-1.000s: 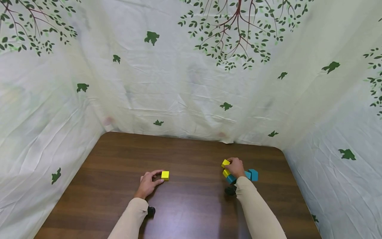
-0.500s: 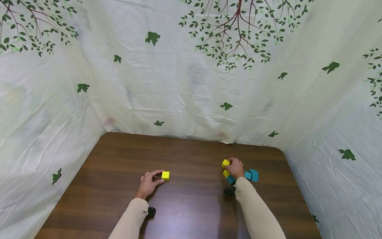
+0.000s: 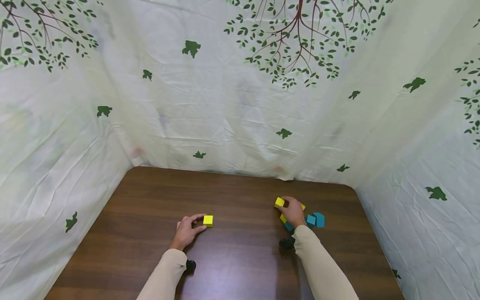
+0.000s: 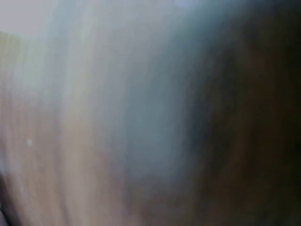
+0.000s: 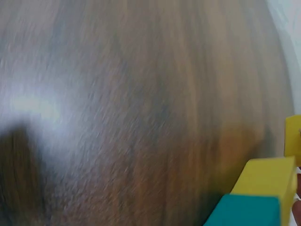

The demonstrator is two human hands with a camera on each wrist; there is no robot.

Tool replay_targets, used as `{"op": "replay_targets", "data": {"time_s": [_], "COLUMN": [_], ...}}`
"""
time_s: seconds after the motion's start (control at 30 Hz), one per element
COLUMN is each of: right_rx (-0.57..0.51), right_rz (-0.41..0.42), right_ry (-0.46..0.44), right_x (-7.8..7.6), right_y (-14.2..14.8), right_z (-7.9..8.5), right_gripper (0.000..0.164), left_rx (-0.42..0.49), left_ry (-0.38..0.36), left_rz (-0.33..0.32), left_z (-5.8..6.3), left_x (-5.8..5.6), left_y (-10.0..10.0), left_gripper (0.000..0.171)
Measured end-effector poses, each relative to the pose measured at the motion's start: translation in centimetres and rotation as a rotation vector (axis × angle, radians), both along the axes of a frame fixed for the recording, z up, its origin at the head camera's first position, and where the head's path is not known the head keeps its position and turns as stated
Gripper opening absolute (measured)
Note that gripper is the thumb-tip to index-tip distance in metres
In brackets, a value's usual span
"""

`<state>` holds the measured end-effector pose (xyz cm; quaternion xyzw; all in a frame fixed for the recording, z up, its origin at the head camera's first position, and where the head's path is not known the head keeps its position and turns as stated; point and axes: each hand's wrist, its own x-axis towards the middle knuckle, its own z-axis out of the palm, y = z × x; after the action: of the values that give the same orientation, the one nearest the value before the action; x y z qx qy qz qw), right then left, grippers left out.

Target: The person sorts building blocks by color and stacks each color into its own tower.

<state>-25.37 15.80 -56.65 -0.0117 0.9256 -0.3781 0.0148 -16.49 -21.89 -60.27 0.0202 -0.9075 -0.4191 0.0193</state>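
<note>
On the left of the table, my left hand has its thumb and index finger at a yellow cube, pinching it by its near-left side. My right hand pinches another yellow cube between thumb and fingers. Close below that hand lie a yellow block and a blue block, partly covered by it. In the right wrist view the held cube shows at the right edge, apart from the yellow block and the teal-blue block. The left wrist view is too blurred to read.
Two blue blocks stand to the right of my right hand, and a yellow corner peeks out behind it. Dark wrist cameras hang below each sleeve. A white leaf-printed cloth surrounds the brown wooden table.
My right hand has shifted slightly left and away from me with its yellow cube, uncovering more of the blocks on its right. My left hand and its cube have stayed put.
</note>
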Motion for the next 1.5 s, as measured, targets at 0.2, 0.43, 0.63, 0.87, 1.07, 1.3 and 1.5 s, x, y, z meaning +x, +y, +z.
{"op": "replay_targets", "data": {"time_s": [0.2,0.43,0.63,0.87,1.07,1.3,1.5], "right_rx": [-0.045,-0.145,-0.242,-0.315,-0.369,-0.437,-0.454], "right_rz": [0.015,-0.024,-0.024,0.001,-0.001,0.034,0.079], "right_ry": [0.080,0.075,0.056,0.085,0.122,0.102,0.108], "right_x": [0.5,1.5,3.1,4.9,6.3,7.1,6.8], "right_y": [-1.4,-3.4,-5.0,-7.0,-9.4,-11.5,-12.8], "right_z": [1.0,1.2,1.1,0.4,-0.7,-1.3,-1.9], "right_gripper": [0.041,0.039,0.038,0.038,0.038,0.038,0.038], "left_rx": [0.001,0.000,-0.004,-0.004,0.001,-0.008,-0.002], "left_ry": [-0.012,-0.001,-0.006,-0.011,-0.018,-0.013,-0.012], "left_rz": [0.004,0.005,0.008,0.005,0.008,0.002,0.005], "left_z": [0.0,-0.1,-0.1,0.0,0.0,-0.1,0.1], "left_x": [0.1,0.2,0.2,0.2,0.4,0.3,0.2], "left_y": [0.1,0.1,0.1,0.1,-0.1,0.0,0.1], "left_gripper": [0.039,0.039,0.040,0.040,0.040,0.040,0.039]}}
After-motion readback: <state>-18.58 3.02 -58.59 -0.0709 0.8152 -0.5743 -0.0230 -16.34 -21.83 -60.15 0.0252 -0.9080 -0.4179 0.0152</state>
